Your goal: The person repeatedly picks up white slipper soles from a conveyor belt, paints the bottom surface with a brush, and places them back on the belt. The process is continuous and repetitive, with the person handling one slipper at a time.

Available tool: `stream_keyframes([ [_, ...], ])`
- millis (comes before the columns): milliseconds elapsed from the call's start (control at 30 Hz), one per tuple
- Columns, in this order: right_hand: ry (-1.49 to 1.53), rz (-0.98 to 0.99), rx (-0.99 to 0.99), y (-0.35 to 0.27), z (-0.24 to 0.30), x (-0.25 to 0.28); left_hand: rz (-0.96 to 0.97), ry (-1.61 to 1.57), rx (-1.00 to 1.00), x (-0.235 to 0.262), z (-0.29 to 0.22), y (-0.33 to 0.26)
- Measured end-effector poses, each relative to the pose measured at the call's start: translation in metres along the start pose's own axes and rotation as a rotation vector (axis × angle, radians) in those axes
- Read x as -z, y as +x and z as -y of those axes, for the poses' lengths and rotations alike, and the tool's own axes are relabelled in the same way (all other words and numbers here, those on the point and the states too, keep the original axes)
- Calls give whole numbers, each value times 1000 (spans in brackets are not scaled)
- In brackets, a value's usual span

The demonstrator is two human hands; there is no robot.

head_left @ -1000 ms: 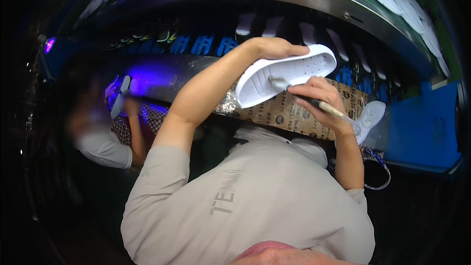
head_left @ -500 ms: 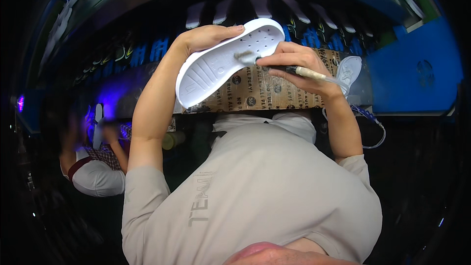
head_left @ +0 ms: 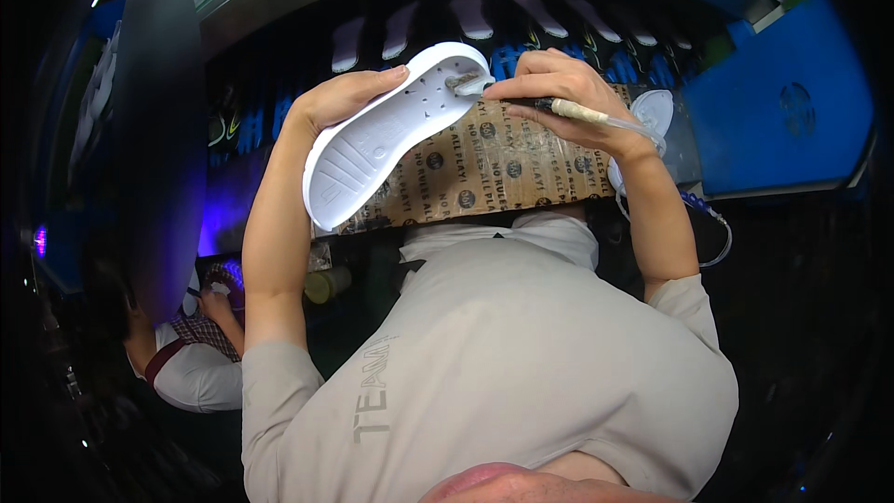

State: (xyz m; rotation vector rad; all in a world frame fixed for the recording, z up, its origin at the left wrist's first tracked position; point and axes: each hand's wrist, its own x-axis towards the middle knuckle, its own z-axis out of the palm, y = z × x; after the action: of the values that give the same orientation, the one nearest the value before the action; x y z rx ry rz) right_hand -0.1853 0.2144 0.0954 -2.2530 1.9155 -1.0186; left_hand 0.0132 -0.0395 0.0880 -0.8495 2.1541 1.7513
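Note:
A white shoe sole (head_left: 372, 144) is tilted in front of me, its hollow inner face with small holes and ridges turned up. My left hand (head_left: 346, 98) is closed on its left edge, the thumb lying over the rim. In my right hand (head_left: 559, 98) is a brush (head_left: 549, 105) with a tube running back over the wrist. Its pale bristles (head_left: 470, 85) touch the inside of the sole near the far, rounded end. Below the sole lies a printed cardboard sheet (head_left: 503, 177) on the worktop.
Several more soles (head_left: 470, 17) stand in a row on the dark conveyor beyond. A white shoe part (head_left: 652, 112) sits right of the cardboard, beside a blue panel (head_left: 787, 112). At the lower left, another person (head_left: 196, 363) works. A dark upright blurred shape (head_left: 158, 130) is at left.
The brush tip has moved from the middle of the sole towards its far end. Sole and left hand appear further left in the view. A dark shape has appeared at left.

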Motion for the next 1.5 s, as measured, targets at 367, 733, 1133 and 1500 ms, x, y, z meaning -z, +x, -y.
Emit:
stream_keyframes([
  [367, 233, -446, -288, 6, 10, -51, 213, -809, -146, -32, 20, 32],
  [733, 368, -967, 30, -32, 39, 1, 311, -785, -839, 20, -148, 46],
  [1133, 443, -629, -455, -83, 18, -81, -1052, -116, -483, 90, -193, 152],
  [1500, 497, -491, -604, -119, -33, -151, -750, 919, -529, 71, -198, 167],
])
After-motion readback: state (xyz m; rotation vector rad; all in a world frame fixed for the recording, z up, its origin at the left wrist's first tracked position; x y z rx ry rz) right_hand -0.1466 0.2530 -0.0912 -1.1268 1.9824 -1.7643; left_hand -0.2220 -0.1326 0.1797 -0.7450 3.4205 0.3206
